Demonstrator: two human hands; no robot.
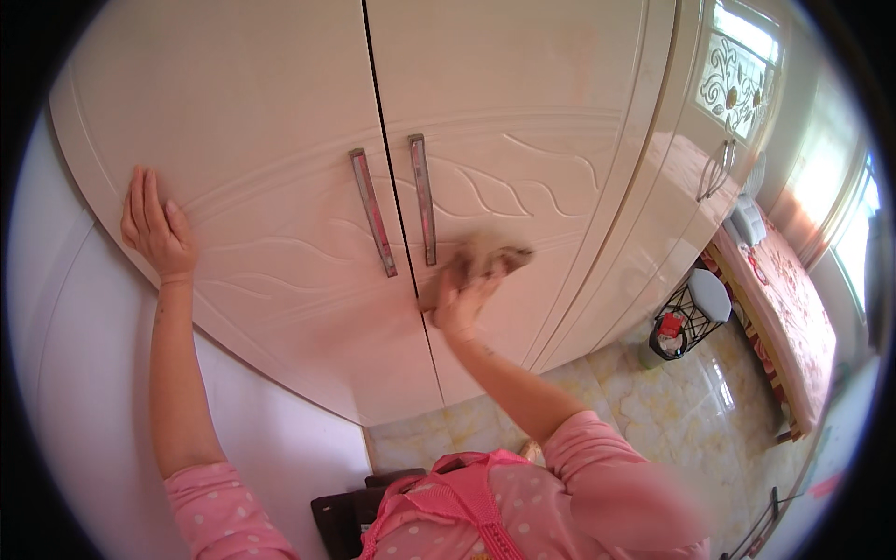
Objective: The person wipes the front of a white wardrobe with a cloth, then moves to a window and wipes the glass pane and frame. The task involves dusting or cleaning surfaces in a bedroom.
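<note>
Before me stands a cream wardrobe with two doors and raised leaf patterns. My left hand (155, 227) lies against the outer edge of the left door (259, 280), fingers held close together, with nothing in it. A brownish cloth (493, 255), blurred, is in my right hand (465, 304) against the lower part of the right door (518, 168), just right of the gap between the doors. Two long metal handles, the left handle (373, 213) and the right handle (423, 199), flank that gap above my right hand.
At the right are a bed with a pink floral cover (791, 301), a stool with a grey seat (709, 294) and a lined waste bin (668, 344) on the marbled tile floor (630, 406). A pale wall (266, 413) adjoins the wardrobe. Dark boxy items (343, 514) stand below me.
</note>
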